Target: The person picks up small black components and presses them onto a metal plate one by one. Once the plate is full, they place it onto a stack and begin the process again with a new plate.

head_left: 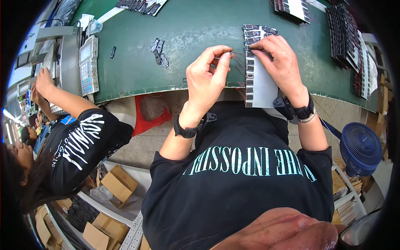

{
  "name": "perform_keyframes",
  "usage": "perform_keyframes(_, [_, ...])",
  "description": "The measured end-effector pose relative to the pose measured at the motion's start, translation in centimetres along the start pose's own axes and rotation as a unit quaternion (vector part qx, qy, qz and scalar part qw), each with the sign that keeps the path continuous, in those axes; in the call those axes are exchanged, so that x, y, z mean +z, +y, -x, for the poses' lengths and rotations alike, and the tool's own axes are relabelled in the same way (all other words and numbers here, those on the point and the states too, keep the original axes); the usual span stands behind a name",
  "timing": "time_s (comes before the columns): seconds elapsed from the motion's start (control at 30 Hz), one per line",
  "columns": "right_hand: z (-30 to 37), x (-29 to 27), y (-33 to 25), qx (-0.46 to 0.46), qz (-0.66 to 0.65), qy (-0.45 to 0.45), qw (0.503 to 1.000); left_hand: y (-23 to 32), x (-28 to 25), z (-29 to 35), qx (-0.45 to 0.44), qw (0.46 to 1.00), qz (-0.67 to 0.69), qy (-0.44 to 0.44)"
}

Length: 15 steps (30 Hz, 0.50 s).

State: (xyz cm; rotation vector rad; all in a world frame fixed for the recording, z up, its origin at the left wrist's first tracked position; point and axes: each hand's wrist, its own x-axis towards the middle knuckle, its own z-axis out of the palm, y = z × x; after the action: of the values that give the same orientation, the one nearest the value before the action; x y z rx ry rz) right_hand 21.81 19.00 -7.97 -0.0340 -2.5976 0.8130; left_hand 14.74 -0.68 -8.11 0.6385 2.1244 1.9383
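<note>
A pale flat board [263, 85] lies at the table's near edge, lined along its left side with small black rectangular parts [249, 68] that look like little speakers. Thin red wires [238, 66] stick out leftward from them. My left hand [207, 75] is just left of the board, thumb and forefinger pinched on the end of a thin red wire. Over the board's upper half, my right hand [281, 62] has thumb and forefinger closed at one of the black parts in the row; the fingertips partly hide it. More black parts [268, 30] sit at the board's far end.
Loose black parts [158, 52] lie on the green table [200, 29], left of my hands. Stacked boards of parts [343, 39] stand at the right. A keypad device [88, 66] is at the left, beside a co-worker's arm [68, 98]. A blue fan [361, 148] stands at my right.
</note>
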Motion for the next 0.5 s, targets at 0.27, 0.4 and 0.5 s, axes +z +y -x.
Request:
perform_keyframes(0.27, [0.4,-0.4,-1.3,-0.057,0.057,-0.012,0.997,-0.1,-5.2,-0.9,0.073,0.975,-0.166,0.131])
perform_keyframes(0.4, [-0.7,0.2,-1.3,-0.09,0.064,-0.029,0.993,-0.7,-11.5,-3.4,0.114,0.906,-0.349,0.209])
perform_keyframes(0.5, [-2.0,1.0,-1.7,-0.116,0.112,-0.082,0.983,-1.4,-14.7,-4.6,0.093,0.856,-0.47,0.193])
